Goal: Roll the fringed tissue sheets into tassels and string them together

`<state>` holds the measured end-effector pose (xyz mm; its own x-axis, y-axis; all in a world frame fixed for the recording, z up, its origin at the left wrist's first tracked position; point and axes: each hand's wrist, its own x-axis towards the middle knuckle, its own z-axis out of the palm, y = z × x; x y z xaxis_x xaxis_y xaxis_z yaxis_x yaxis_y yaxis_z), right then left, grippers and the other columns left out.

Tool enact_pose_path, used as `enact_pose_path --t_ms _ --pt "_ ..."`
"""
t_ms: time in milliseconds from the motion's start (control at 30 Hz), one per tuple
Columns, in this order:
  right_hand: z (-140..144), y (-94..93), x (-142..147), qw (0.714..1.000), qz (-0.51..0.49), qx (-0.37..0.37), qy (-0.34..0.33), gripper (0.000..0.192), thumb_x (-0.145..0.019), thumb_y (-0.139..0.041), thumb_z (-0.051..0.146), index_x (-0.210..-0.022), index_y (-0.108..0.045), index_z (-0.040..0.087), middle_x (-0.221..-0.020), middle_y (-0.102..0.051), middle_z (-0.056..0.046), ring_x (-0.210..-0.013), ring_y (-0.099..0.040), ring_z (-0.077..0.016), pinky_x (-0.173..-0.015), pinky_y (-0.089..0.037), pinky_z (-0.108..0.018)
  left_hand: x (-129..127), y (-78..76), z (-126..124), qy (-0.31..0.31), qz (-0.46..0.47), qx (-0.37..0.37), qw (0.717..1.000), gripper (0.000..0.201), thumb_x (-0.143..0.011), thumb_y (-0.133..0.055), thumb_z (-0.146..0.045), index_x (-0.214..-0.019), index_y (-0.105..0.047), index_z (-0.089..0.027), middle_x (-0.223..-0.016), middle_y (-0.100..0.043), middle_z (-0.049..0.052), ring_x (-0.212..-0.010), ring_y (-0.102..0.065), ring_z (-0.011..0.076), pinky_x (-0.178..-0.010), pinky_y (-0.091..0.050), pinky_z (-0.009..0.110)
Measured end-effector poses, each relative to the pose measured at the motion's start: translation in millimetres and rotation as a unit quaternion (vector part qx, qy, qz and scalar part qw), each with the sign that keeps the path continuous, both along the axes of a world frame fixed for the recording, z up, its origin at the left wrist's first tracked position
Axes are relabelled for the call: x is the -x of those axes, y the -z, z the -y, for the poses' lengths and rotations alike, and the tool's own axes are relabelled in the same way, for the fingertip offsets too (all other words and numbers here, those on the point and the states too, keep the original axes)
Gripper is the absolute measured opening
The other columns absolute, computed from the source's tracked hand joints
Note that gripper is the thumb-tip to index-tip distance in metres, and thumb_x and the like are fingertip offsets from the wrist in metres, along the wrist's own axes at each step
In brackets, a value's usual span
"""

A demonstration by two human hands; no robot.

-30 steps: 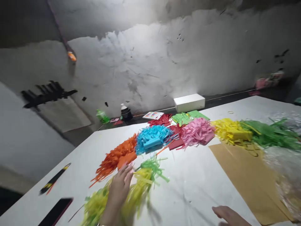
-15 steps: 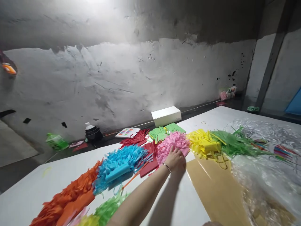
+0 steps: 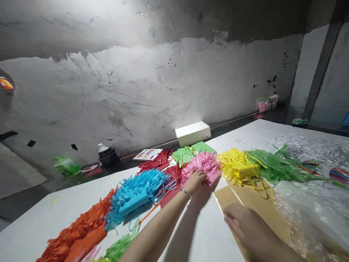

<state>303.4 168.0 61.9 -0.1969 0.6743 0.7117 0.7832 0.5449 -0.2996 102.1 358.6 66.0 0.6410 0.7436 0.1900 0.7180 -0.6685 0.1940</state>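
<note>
My left hand, with a bracelet at the wrist, rests at the near left side of a pink fringed paper bundle. Its fingers are curled into the strips; the tips are partly hidden. Smeared by motion, my right hand is over a brown sheet, with its finger positions unclear. Left of the pink bundle lie dark red fringed paper and a blue fringed bundle. A yellow fringed bundle sits to its right.
Orange fringe and light green fringe lie at the near left. Green strips and clear plastic cover the right. A white box, printed card and green bottle stand or lie toward the wall.
My right hand has come in from the bottom edge over the brown sheet. My left hand has shifted slightly left on the pink bundle, its fingers more curled.
</note>
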Motion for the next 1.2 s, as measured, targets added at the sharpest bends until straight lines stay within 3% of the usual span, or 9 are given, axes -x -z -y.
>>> enact_pose_path --t_ms 100,233,333,467,600,700,833,1000,1200 --pt "-62.1 3.8 8.0 0.996 -0.029 0.089 0.008 0.028 -0.100 -0.059 0.018 -0.072 -0.064 0.016 -0.064 -0.064 0.004 -0.057 -0.064 -0.0102 -0.053 -0.050 -0.021 -1.4 -3.4 -2.2 -0.051 0.091 0.028 0.994 0.030 -0.097 -0.065 -0.034 -0.122 -0.064 -0.017 -0.125 -0.066 0.009 -0.106 -0.067 0.0246 -0.091 -0.058 0.047" --pt "-122.0 8.1 33.0 0.986 -0.104 0.129 0.036 0.020 -0.098 -0.066 0.033 -0.105 -0.067 0.015 -0.099 -0.071 -0.003 -0.085 -0.070 -0.0160 -0.077 -0.060 -0.035 -3.9 -16.6 8.5 -0.098 0.239 0.069 0.964 0.028 -0.098 -0.065 -0.036 -0.118 -0.065 -0.016 -0.117 -0.068 0.008 -0.098 -0.069 0.0225 -0.086 -0.059 0.044" --pt "-129.8 -3.1 49.6 0.981 -0.159 0.113 0.019 0.030 -0.100 -0.063 0.033 -0.124 -0.062 0.017 -0.123 -0.067 -0.009 -0.109 -0.067 -0.0235 -0.095 -0.056 -0.046 0.0 -33.4 34.8 -0.098 0.350 0.102 0.926 0.028 -0.099 -0.061 -0.039 -0.114 -0.067 -0.016 -0.110 -0.072 0.007 -0.097 -0.069 0.0222 -0.087 -0.057 0.042" --pt "-95.2 -36.4 59.0 0.978 -0.180 0.092 -0.056 0.038 -0.101 -0.054 0.037 -0.133 -0.062 0.017 -0.136 -0.061 -0.014 -0.129 -0.055 -0.0268 -0.110 -0.045 -0.045 18.1 -56.3 87.7 -0.090 0.457 0.152 0.872 0.038 -0.096 -0.058 -0.050 -0.109 -0.071 -0.018 -0.105 -0.075 0.008 -0.099 -0.067 0.0247 -0.086 -0.053 0.035" --pt "-44.7 -60.8 70.1 0.971 -0.157 0.128 -0.126 0.032 -0.100 -0.053 0.036 -0.121 -0.072 0.021 -0.122 -0.067 -0.011 -0.117 -0.060 -0.0263 -0.102 -0.049 -0.042 38.4 -59.0 142.1 -0.100 0.511 0.198 0.831 0.042 -0.093 -0.057 -0.059 -0.097 -0.070 -0.019 -0.098 -0.072 0.006 -0.096 -0.065 0.0247 -0.084 -0.051 0.033" --pt "-10.9 -57.1 80.5 0.960 -0.119 0.186 -0.174 0.034 -0.095 -0.055 0.024 -0.125 -0.070 0.020 -0.122 -0.068 -0.013 -0.114 -0.063 -0.0263 -0.100 -0.052 -0.043 50.9 -43.9 175.8 -0.112 0.523 0.226 0.814 0.042 -0.084 -0.070 -0.059 -0.091 -0.066 -0.018 -0.089 -0.068 0.004 -0.087 -0.062 0.0224 -0.079 -0.050 0.031" --pt "20.6 -43.8 71.4 0.924 -0.048 0.262 -0.273 0.069 -0.069 -0.066 0.010 -0.138 -0.063 0.017 -0.143 -0.060 -0.016 -0.133 -0.056 -0.0321 -0.109 -0.048 -0.046 68.3 -16.6 213.0 -0.163 0.541 0.241 0.789 0.037 -0.084 -0.074 -0.054 -0.085 -0.060 -0.019 -0.080 -0.060 0.000 -0.079 -0.056 0.0184 -0.075 -0.047 0.029" --pt "34.7 -46.0 60.4 0.915 -0.139 0.291 -0.242 0.027 -0.094 -0.057 0.024 -0.115 -0.074 0.025 -0.122 -0.074 -0.008 -0.117 -0.067 -0.0243 -0.101 -0.053 -0.041 83.5 3.5 245.2 -0.188 0.554 0.270 0.765 0.037 -0.086 -0.071 -0.054 -0.081 -0.057 -0.020 -0.076 -0.058 0.000 -0.076 -0.056 0.0183 -0.074 -0.048 0.030" --pt "53.4 -23.8 114.5 0.934 -0.178 0.234 -0.201 0.021 -0.093 -0.058 0.027 -0.110 -0.071 0.021 -0.100 -0.076 -0.008 -0.095 -0.070 -0.0261 -0.087 -0.054 -0.041 84.1 10.1 257.9 -0.182 0.566 0.269 0.758 0.036 -0.088 -0.070 -0.054 -0.090 -0.060 -0.019 -0.086 -0.059 0.001 -0.085 -0.056 0.0192 -0.081 -0.047 0.031"
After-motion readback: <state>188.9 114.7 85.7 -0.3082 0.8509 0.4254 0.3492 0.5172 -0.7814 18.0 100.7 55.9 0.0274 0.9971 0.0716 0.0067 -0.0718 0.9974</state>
